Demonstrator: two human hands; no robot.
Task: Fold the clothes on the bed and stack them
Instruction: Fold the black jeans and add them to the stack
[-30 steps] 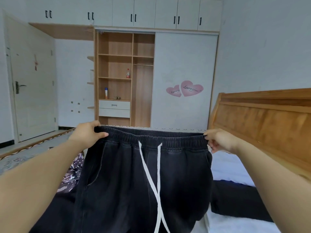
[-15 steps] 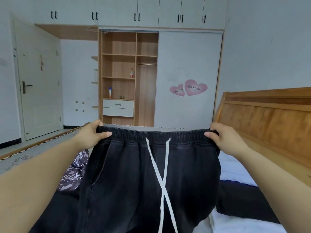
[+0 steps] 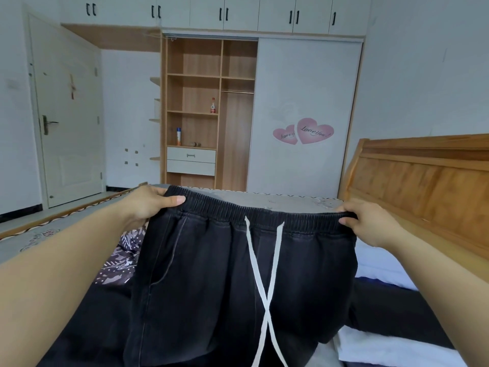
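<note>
1. Since 1 s ago: pants [image 3: 238,282] stay held up by the waistband w/ both hands; right hand [image 3: 370,223] sits a bit lower & further right in view, waistband stretched wider. Cords now cross in an X lower down.
2. Left hand [image 3: 148,205]: grips the waistband's left end, thumb lying along the front, fingers curled behind the fabric.
3. Right hand: pinches the waistband's right end, thumb in front, fingers over the top edge.
4. Pants: black, denim-like, elastic waist, front facing the camera, hanging down from the hands in front of the person above the bed [image 3: 378,263]. Legs run out of view at the bottom.
5. Cords [image 3: 267,290]: two white drawstrings from the waist centre, crossing mid-way down.
6. Patterned cloth [image 3: 119,260]: purple/white print, on the bed just left of the pants, partly hidden behind them.
7. Dark cloth [image 3: 391,311]: spread on the bed lower right, behind the pants & right forearm.
8. Headboard [image 3: 423,186]: wood, at right.
9. Wardrobe [image 3: 209,112]: open shelves across the room, w/ a red-cap bottle [image 3: 213,105] on one shelf, a spray can [image 3: 179,136] one shelf lower; 2 drawers beneath.
10. Sliding door [image 3: 304,88] w/ pink heart stickers [image 3: 304,131]; room door [image 3: 68,107] at far left, closed.
</note>
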